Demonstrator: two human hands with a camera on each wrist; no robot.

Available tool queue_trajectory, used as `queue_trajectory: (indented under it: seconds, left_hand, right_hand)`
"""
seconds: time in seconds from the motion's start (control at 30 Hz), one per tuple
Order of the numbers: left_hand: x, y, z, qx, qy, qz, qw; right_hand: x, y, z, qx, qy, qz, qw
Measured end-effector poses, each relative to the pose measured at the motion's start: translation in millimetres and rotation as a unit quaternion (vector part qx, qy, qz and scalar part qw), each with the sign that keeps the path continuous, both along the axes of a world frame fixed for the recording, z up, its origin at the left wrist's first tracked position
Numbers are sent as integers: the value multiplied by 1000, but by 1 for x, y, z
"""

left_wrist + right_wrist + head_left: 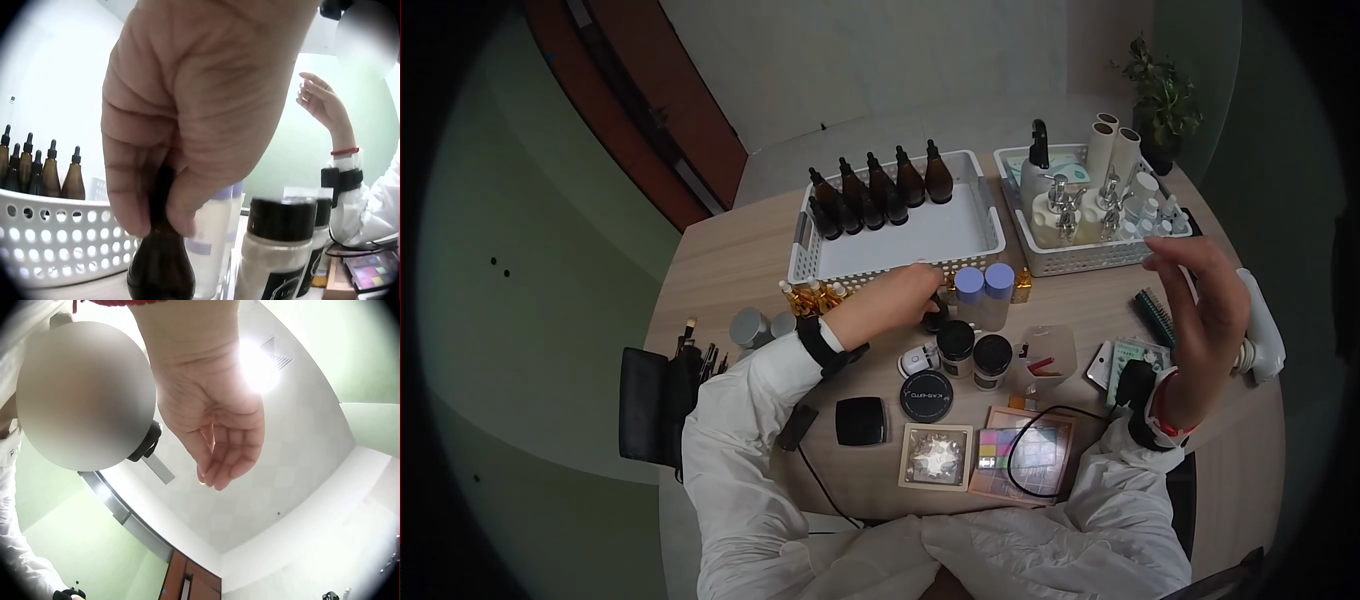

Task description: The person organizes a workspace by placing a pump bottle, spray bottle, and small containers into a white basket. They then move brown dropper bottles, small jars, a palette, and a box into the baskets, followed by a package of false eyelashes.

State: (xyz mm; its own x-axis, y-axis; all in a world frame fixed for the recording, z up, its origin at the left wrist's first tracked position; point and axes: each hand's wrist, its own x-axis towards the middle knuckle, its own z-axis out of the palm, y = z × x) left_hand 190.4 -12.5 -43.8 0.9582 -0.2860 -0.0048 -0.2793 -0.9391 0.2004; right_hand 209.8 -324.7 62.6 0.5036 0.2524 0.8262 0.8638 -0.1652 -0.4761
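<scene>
My left hand (897, 303) reaches over the middle of the table. In the left wrist view its thumb and fingers pinch the black dropper top of a dark brown dropper bottle (161, 269), which stands upright. Right beside that bottle are two clear bottles with lilac caps (984, 285). Two black-lidded jars (974, 352) stand a little nearer to me. My right hand (1200, 305) is raised above the right side of the table. Its fingers are loosely bent, and nothing is in them in the right wrist view (215, 425).
A white basket (900, 265) holds several brown dropper bottles (882, 183) along its far left part. Another white basket (1090, 262) has pump bottles and small bottles. Gold bottles (812, 298), a clear cup (1046, 356), compacts and palettes (936, 457) surround the hands. A black cable crosses the palettes.
</scene>
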Motion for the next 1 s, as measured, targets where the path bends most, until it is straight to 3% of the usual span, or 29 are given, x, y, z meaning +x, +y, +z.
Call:
queue_trajectory:
  seconds: [0.17,0.27,0.37,0.5,0.67,1.0]
  left_hand:
    - [-18,8,57,-36,-28,9,999]
    - [-15,15,106,-47,-112,10,993]
    - [16,20,133,-38,-81,129,988]
    - [83,44,101,23,-140,101,985]
    - [156,74,40,75,-91,136,984]
    - [184,73,3,152,-89,140,974]
  right_hand:
    - [1,0,0,-6,2,-6,1000]
    - [3,0,1,-11,-6,-4,1000]
    - [3,-1,1,-17,-18,-2,1000]
    - [5,-2,2,-16,-31,-5,999]
    - [3,-5,4,-13,-22,-16,1000]
    - [7,-7,4,0,-22,-32,999]
